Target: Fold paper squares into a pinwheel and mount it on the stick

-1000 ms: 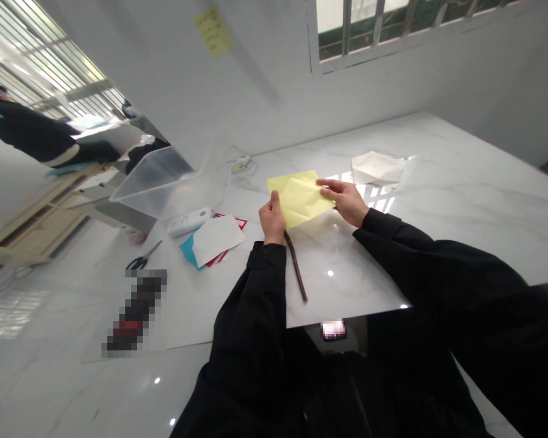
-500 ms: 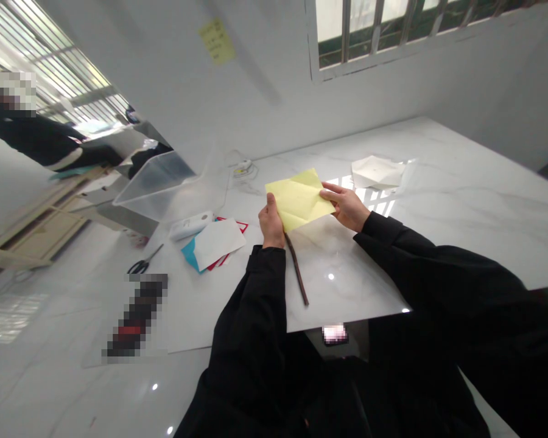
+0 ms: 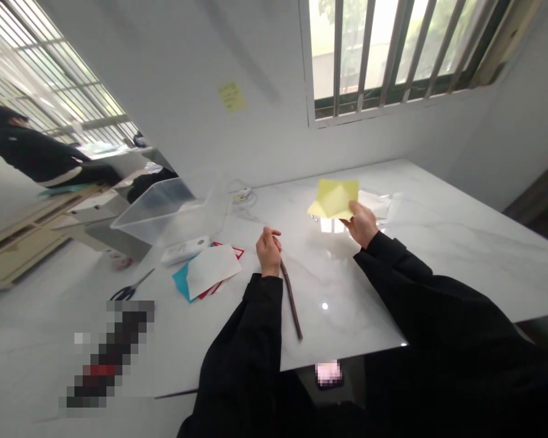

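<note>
My right hand (image 3: pixel 363 225) pinches a yellow sheet of paper (image 3: pixel 333 199) by its right side and holds it above the table. Faint creases cross the sheet. My left hand (image 3: pixel 269 250) is apart from the paper, its fingers curled in and nothing visible in them. Beside it a thin dark brown stick (image 3: pixel 291 298) lies on the table, its upper end hidden by that hand. Behind the yellow sheet and my right hand lies a creased white paper (image 3: pixel 374 205), partly covered from view.
Left on the white marbled table (image 3: pixel 461 243) lie a pile of white, blue and red papers (image 3: pixel 212 271), a white box-like device (image 3: pixel 186 249), a clear plastic bin (image 3: pixel 153 213) and scissors (image 3: pixel 130 290). A cable (image 3: pixel 243 196) lies by the wall. Another person (image 3: pixel 36 149) sits far left.
My left hand has let go of the yellow sheet and sits lower, apart from it. The right hand has carried the sheet to the right. The view has tilted upward.
</note>
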A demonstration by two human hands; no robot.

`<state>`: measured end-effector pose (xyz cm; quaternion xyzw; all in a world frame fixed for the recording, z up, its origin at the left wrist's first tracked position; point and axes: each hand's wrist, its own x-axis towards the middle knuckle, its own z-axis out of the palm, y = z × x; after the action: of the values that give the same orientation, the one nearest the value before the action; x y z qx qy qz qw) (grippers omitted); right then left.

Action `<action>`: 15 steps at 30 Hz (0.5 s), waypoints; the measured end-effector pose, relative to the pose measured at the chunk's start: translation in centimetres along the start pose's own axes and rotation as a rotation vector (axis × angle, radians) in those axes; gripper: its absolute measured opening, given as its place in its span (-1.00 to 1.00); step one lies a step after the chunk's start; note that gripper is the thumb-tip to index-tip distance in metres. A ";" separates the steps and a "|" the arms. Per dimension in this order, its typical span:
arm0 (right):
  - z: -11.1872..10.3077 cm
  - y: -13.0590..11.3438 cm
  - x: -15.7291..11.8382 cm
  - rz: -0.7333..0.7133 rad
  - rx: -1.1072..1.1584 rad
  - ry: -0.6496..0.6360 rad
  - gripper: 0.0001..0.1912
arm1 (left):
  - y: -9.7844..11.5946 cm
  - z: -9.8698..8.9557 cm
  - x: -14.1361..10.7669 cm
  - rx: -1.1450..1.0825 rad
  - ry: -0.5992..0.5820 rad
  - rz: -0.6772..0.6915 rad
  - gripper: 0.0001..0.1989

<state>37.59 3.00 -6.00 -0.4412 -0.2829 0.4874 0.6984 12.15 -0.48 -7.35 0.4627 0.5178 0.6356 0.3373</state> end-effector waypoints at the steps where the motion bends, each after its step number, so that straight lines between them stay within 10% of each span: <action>1: -0.9 -0.9 1.0 -0.208 -0.079 0.109 -0.65 | -0.1 0.0 0.0 0.008 0.007 0.010 -0.39; 4: -4.1 -3.3 3.5 -0.795 -0.595 0.237 -0.48 | -0.4 0.0 0.0 0.031 0.021 0.042 -0.44; 6: -6.0 -3.7 4.4 -0.910 -0.982 0.207 -0.44 | -0.5 0.1 -0.1 0.043 0.024 0.056 -0.47; 10: -8.3 -1.1 4.9 -0.548 -1.606 -0.105 -0.45 | -0.6 0.0 -0.1 0.058 0.026 0.064 -0.49; 15: -8.8 1.7 5.1 -0.273 -1.799 -0.266 -0.28 | -0.5 -0.2 -0.2 0.095 0.016 0.058 -0.51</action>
<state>46.03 4.99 -11.67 -0.7214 -0.6831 0.0437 0.1053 12.04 -0.58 -7.83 0.4879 0.5363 0.6235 0.2926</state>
